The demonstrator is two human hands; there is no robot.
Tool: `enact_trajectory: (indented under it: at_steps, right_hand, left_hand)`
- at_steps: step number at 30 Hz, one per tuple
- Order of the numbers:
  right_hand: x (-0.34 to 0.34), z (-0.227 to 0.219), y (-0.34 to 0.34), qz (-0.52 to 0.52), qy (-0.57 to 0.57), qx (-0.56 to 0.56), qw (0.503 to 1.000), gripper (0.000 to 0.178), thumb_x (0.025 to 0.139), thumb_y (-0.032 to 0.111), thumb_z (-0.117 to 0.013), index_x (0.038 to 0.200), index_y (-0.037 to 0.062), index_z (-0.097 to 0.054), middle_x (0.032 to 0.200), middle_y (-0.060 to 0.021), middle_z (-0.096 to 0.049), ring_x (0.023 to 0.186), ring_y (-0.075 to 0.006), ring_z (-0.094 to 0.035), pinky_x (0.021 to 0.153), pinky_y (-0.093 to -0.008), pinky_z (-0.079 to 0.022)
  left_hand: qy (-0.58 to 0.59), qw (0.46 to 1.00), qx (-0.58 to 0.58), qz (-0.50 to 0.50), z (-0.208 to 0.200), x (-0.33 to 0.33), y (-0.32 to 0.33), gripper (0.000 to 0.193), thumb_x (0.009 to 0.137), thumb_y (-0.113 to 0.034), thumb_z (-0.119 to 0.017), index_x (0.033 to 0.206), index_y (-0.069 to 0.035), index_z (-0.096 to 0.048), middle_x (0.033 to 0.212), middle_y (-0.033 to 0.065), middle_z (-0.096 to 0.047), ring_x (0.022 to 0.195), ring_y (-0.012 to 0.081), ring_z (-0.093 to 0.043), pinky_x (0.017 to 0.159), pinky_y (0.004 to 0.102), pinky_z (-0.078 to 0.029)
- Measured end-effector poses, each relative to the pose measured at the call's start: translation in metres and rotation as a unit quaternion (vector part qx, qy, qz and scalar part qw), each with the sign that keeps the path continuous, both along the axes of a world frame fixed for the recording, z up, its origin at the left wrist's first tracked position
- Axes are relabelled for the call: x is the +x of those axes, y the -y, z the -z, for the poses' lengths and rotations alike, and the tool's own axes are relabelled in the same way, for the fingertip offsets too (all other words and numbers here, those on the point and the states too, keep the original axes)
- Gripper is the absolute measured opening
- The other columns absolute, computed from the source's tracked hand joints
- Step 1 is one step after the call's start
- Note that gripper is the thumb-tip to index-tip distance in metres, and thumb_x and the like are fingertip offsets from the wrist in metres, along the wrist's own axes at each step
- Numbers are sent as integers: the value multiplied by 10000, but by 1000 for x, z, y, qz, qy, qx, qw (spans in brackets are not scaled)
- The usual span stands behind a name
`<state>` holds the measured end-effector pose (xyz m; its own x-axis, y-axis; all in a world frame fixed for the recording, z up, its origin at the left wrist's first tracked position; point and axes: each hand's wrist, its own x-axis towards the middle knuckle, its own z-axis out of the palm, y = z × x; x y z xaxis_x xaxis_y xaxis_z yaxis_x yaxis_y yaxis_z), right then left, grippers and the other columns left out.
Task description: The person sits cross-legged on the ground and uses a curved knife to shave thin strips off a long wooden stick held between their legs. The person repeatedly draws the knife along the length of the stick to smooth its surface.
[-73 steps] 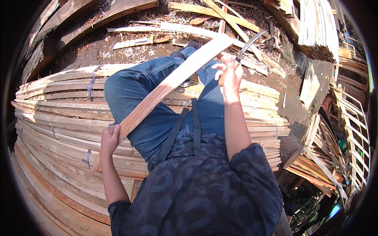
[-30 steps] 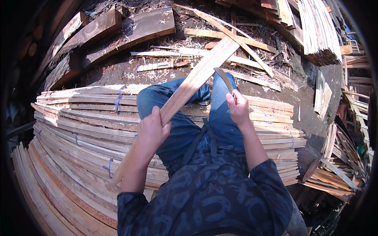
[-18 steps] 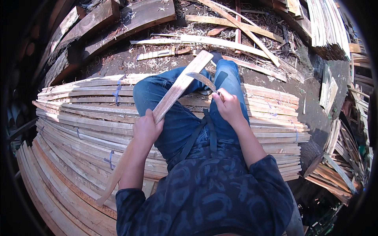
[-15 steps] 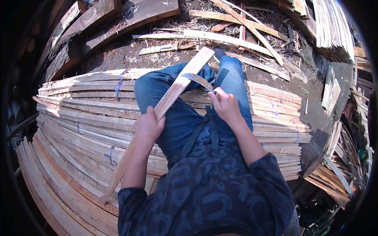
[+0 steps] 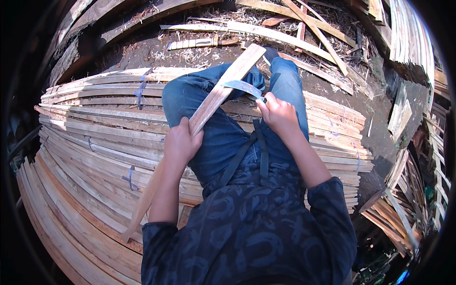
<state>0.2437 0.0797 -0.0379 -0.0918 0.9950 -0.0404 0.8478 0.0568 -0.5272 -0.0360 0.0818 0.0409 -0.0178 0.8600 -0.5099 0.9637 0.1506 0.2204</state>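
Over blue jeans (image 5: 179, 97), slanting from lower left to upper right: wooden slat (image 5: 229, 81), long and flat, pale toward the far end, pinker and rougher-looking lower down. Left grip (image 5: 183, 142) closed around it near mid-length. Near end running on past the left forearm (image 5: 166, 197), low above stacked strips (image 5: 104, 114). Right grip (image 5: 281, 114) closed on the handle of a curved knife (image 5: 244, 87), most of that handle hidden by fingers. Blade reaching leftward to the upper face of the slat, tip at or very near the wood; cannot tell contact from slight gap.

Handling, as judged: slat probably light for its length, stiff, perhaps a little springy toward the ends. Dry-looking, so unlikely to slip; splinters possible along raw edges. Best taken near mid-length, by both edges, fingers well clear of the blade. Far end apparently without support, liable to twist under pressure. Knife best held by the handle only, edge presumably keen.

Round about: blue bands (image 5: 141, 90) on the strips; beyond, shavings (image 5: 187, 58) on dark ground.
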Motion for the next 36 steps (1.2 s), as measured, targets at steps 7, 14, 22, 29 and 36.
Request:
enact_trajectory:
  at_steps: [7, 14, 22, 29, 36]
  right_hand:
    - [35, 29, -34, 78, 24, -2, 997, 341, 950, 376, -594, 798, 73, -566, 593, -167, -627, 606, -402, -651, 508, -501, -498]
    - [25, 13, -40, 111, 49, -20, 992, 348, 959, 382, -575, 824, 61, -597, 646, -192, -652, 651, -417, -661, 577, -506, -523]
    - [114, 24, -64, 266, 89, -70, 957, 462, 977, 445, -514, 850, 18, -639, 770, -249, -669, 782, -451, -659, 697, -531, -515]
    - [28, -26, -10, 82, -4, -64, 995, 328, 927, 373, -626, 800, 76, -569, 608, -136, -637, 608, -391, -647, 546, -499, -504]
    - [-8, 8, -15, 7, -13, -14, 1000, 350, 925, 405, -613, 789, 89, -551, 578, -127, -626, 576, -362, -657, 513, -498, -517]
  left_hand:
    - [1, 1000, -11, -2, -7, 4, -5, 359, 784, -307, -682, 885, 19, -569, 769, 285, -656, 783, 465, -653, 726, 527, -529]
    - [27, 999, 9, -15, -2, 1, -5, 349, 779, -300, -683, 845, 32, -594, 768, 295, -655, 778, 469, -655, 731, 532, -532]
    - [8, 1000, 2, 2, -4, 0, -11, 369, 776, -316, -693, 851, 35, -612, 772, 296, -656, 776, 467, -657, 726, 529, -537]
    - [18, 1000, 11, -14, 1, 10, -12, 396, 780, -323, -689, 863, 62, -646, 775, 307, -654, 770, 468, -659, 728, 525, -540]
    - [30, 999, 8, -21, 1, 7, -12, 381, 772, -286, -681, 868, 80, -635, 782, 314, -650, 781, 467, -657, 734, 515, -537]
